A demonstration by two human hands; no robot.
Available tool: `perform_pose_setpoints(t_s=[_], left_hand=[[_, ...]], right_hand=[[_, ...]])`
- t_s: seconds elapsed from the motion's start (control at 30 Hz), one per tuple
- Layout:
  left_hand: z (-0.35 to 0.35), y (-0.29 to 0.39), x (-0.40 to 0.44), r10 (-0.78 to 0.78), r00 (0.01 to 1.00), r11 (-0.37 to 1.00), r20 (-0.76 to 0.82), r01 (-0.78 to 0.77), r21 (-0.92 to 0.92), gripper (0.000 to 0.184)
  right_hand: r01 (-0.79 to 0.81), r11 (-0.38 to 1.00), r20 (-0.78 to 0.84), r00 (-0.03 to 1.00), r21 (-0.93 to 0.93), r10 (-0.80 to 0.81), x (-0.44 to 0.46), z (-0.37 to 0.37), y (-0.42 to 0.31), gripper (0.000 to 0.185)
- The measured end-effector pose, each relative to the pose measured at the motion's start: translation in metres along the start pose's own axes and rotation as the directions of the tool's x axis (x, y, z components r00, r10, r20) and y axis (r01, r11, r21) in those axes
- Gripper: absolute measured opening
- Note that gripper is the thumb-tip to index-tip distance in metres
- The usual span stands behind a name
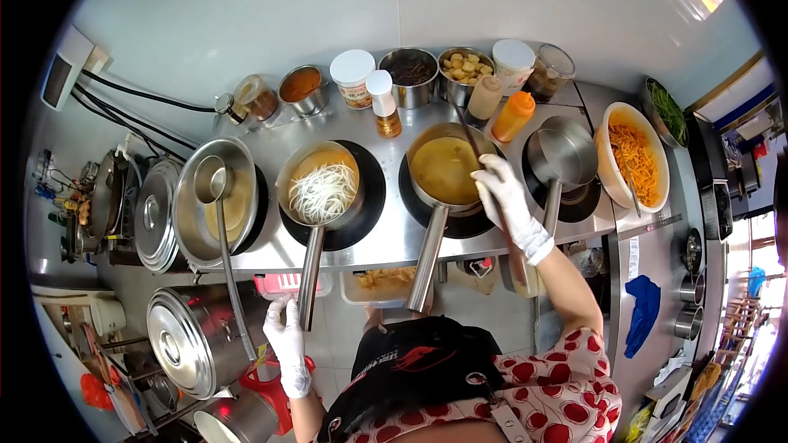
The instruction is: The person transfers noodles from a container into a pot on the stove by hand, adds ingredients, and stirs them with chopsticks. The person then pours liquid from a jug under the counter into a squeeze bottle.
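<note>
My right hand (507,197), in a white glove, is closed around long brown chopsticks (469,133). Their upper part slants across the right rim of a saucepan (435,238) of yellowish broth (447,162). To its left, another saucepan (313,258) holds white noodles (322,192) in liquid. Just left of that pan's handle end, my gloved left hand (287,343) is raised with loosely bent fingers and nothing visible in it. Whether it touches the handle I cannot tell. An empty-looking saucepan (562,152) sits right of my right hand.
A ladle (223,238) leans in a wide steel bowl (190,234) at left. Behind the pans stand squeeze bottles (513,117), a white-lidded tub (353,78) and a pot of fried cubes (465,67). A bowl of orange shreds (636,164) is at right; a lidded stockpot (176,340) is lower left.
</note>
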State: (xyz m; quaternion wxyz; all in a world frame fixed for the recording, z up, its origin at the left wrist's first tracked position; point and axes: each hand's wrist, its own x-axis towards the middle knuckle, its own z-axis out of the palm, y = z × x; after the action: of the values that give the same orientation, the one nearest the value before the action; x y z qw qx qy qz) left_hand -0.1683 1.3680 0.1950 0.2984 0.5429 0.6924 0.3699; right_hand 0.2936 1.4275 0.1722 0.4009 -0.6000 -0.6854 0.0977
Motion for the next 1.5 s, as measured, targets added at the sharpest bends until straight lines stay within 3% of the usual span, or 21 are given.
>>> perform_pose_setpoints(t_s=[0.1, 0.13, 0.23, 0.4, 0.67, 0.8, 0.9, 0.97, 1.03, 1.07, 1.1, 1.17, 1.23, 1.27, 1.37, 1.43, 1.5], left_hand=[[0.004, -0.012, -0.001, 0.017, 0.999, 1.0, -0.038, -0.018, -0.025, 0.014], [0.005, -0.011, 0.0, 0.041, 0.999, 0.999, -0.036, -0.041, -0.006, 0.015], [0.011, -0.002, 0.005, 0.069, 0.997, 0.997, -0.03, -0.068, 0.021, 0.015], [0.022, -0.001, 0.01, 0.117, 0.992, 0.993, -0.044, -0.116, 0.03, 0.014], [0.024, -0.002, 0.008, 0.112, 0.989, 0.992, -0.101, -0.105, 0.071, 0.012], [0.023, -0.005, 0.006, 0.117, 0.988, 0.989, -0.099, -0.107, 0.102, 0.012], [0.023, -0.007, 0.006, 0.135, 0.988, 0.988, -0.08, -0.128, 0.088, 0.011], [0.021, -0.006, 0.009, 0.164, 0.984, 0.981, -0.076, -0.154, 0.114, 0.01], [0.014, -0.001, 0.014, 0.144, 0.989, 0.98, -0.039, -0.137, 0.147, 0.009], [0.012, -0.002, 0.018, 0.167, 0.984, 0.975, -0.053, -0.157, 0.159, 0.01], [0.011, -0.004, 0.021, 0.193, 0.979, 0.97, -0.061, -0.181, 0.165, 0.01], [0.008, -0.012, 0.029, 0.236, 0.969, 0.962, -0.072, -0.223, 0.158, 0.012], [0.003, -0.018, 0.033, 0.2, 0.978, 0.976, -0.062, -0.193, 0.1, 0.013], [0.0, -0.02, 0.033, 0.207, 0.977, 0.974, -0.058, -0.201, 0.101, 0.013], [-0.009, -0.023, 0.036, 0.226, 0.974, 0.97, -0.036, -0.221, 0.096, 0.013], [-0.013, -0.026, 0.035, 0.22, 0.975, 0.972, -0.019, -0.217, 0.084, 0.012], [-0.02, -0.03, 0.036, 0.246, 0.969, 0.964, -0.013, -0.243, 0.105, 0.012]], right_hand=[[0.07, 0.996, -0.306, 0.949, -0.049, -0.082, 0.025, -0.048, -0.036, 0.022], [-0.092, 0.988, -0.387, 0.912, 0.127, 0.135, 0.036, -0.053, -0.037, 0.02], [-0.051, 0.995, -0.494, 0.865, 0.09, 0.089, 0.078, -0.073, -0.001, 0.017], [-0.167, 0.904, -0.367, 0.873, 0.393, 0.321, 0.124, -0.071, 0.055, 0.017], [-0.264, 0.924, -0.235, 0.914, 0.278, 0.331, 0.154, -0.041, 0.087, 0.022], [-0.24, 0.94, -0.346, 0.884, 0.241, 0.314, 0.151, -0.042, 0.089, 0.019], [-0.198, 0.979, -0.453, 0.869, 0.046, 0.197, 0.138, -0.055, 0.097, 0.019], [-0.193, 0.975, -0.49, 0.843, 0.109, 0.222, 0.121, -0.07, 0.05, 0.019], [-0.145, 0.969, -0.39, 0.919, -0.201, 0.057, 0.103, -0.082, -0.004, 0.018], [-0.134, 0.94, -0.38, 0.889, 0.315, 0.254, 0.09, -0.075, -0.009, 0.021], [-0.097, 0.664, -0.269, 0.863, 0.742, 0.427, 0.083, -0.068, -0.025, 0.024], [-0.121, 0.715, -0.172, 0.931, 0.688, 0.323, 0.07, -0.051, -0.077, 0.028], [-0.286, 0.735, -0.033, 0.922, 0.615, 0.386, 0.071, -0.02, -0.108, 0.029], [-0.236, 0.699, -0.024, 0.94, 0.675, 0.34, 0.068, 0.0, -0.115, 0.02], [-0.345, 0.754, 0.075, 0.927, 0.56, 0.368, 0.071, 0.06, -0.128, 0.018], [-0.24, 0.772, 0.04, 0.963, 0.589, 0.268, 0.073, 0.095, -0.111, 0.017], [-0.241, 0.799, -0.04, 0.948, 0.55, 0.314, 0.069, 0.081, -0.126, 0.017]])
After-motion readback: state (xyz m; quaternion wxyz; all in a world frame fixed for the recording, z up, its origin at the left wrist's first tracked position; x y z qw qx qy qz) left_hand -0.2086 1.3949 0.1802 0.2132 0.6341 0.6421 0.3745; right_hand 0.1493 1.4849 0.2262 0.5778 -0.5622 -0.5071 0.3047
